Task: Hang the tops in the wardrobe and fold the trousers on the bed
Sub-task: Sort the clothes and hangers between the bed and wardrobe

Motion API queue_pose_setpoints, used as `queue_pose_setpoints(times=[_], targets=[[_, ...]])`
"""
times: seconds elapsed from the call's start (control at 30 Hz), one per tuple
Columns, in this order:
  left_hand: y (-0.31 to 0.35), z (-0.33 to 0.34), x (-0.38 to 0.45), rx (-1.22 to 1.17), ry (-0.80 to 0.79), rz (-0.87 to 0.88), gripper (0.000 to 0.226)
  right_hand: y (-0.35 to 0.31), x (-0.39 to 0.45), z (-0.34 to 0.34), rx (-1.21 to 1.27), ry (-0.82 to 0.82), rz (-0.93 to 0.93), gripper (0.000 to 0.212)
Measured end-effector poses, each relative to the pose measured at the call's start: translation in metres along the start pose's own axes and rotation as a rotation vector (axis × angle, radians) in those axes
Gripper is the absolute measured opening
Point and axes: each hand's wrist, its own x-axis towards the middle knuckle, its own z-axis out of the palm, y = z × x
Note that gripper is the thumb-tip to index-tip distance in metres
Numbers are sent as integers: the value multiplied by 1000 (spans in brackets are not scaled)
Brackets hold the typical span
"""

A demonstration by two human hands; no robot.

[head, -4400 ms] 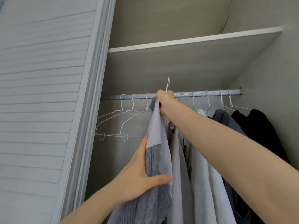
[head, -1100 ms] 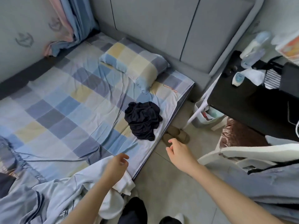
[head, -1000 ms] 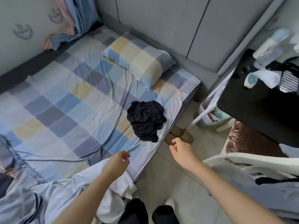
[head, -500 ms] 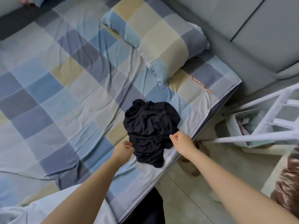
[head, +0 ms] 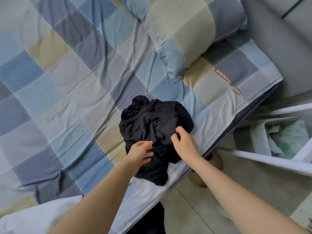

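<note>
Black garment (head: 152, 125), crumpled in a heap, lies on the bed (head: 70, 92) near its right edge, at about 5 o'clock from frame centre. No leg, waistband or sleeve can be told apart in the bundle; judged from the task, likely trousers, but not certain.

Left hand (head: 140, 153) sits on the heap's near-left part, at 7 o'clock of the bundle. Its fingers are loosely curled onto the cloth; a true pinch cannot be told. Right hand (head: 183, 143) is at the heap's 4 o'clock, thumb and fingers bent and closing on a fold of the fabric. It seems to be starting a pinch, though whether cloth is caught between them is not clear.

Step in hand, as a judgement: taking up the black piece to open it out, the start of a fold rather than a fold under way. The heap is not yet spread.

Next move calls for: finding the waistband or a hem by feel, lifting and shaking the piece open, then laying it flat toward 10 o'clock, where the checked sheet offers room.

Around it: checked pillow (head: 190, 26) at 12 to 1 o'clock of the heap, well apart. Pale garment (head: 33, 217) at the near-left corner of the bed. White rack bars (head: 270, 162) and a bin with a bag (head: 283, 137) beside the bed, at 3 o'clock.
</note>
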Motion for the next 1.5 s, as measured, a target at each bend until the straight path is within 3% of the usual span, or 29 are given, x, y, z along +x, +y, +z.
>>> queue_pose_setpoints(times=[0.07, 0.17, 0.27, 0.37, 0.5, 0.6, 0.7, 0.8, 0.9, 0.93, 1.0, 1.1, 1.17, 1.27, 1.33, 1.4, 1.43, 1.5], targets=[[14, 5, -6, -169, -64, -22, 40, -19, -20, -1, 97, -84, -188, 27], [36, 8, -22, -341, -132, -14, 55, -44, -55, -2, 179, -281, -312, 22], [50, 5, -40, -304, 89, 63, 38, -54, -82, -7, 135, -513, -278, 18], [58, -3, -68, -256, 182, 92, 19, -58, -96, -24, 20, -585, -161, 16], [65, -19, -126, 9, 121, 211, 15, -72, -105, -58, -18, -379, -43, 24], [64, -34, -174, 270, -12, 326, 9, -91, -114, -83, 74, -161, 48, 20], [61, -48, -217, 511, -102, 378, 39, -116, -131, -97, 58, -3, -42, 16], [61, -63, -264, 658, -195, 427, 50, -148, -162, -100, -33, -29, -214, 33], [65, -80, -315, 728, -234, 497, 29, -174, -200, -92, -153, -198, -294, 53], [63, -89, -337, 752, -232, 537, 16, -182, -218, -87, -207, -238, -309, 51], [62, -107, -369, 807, -227, 593, 14, -195, -248, -78, -310, -268, -337, 31], [56, -137, -411, 866, -186, 652, 33, -217, -297, -69, -247, -276, -328, 20], [50, -158, -439, 902, -129, 702, 39, -234, -338, -69, -57, -189, -290, 16], [42, -180, -466, 1034, -60, 768, 24, -261, -395, -76, 51, 23, -318, 21], [32, -183, -485, 1027, -169, 727, 17, -284, -434, -80, 124, 103, -352, 15], [15, -170, -505, 1047, -353, 691, 49, -307, -467, -80, 156, 158, -369, 14], [5, -159, -517, 1070, -426, 741, 58, -316, -487, -81, 145, 200, -373, 14], [-10, -136, -530, 1079, -430, 922, 46, -328, -516, -87, 134, 278, -385, 13]])
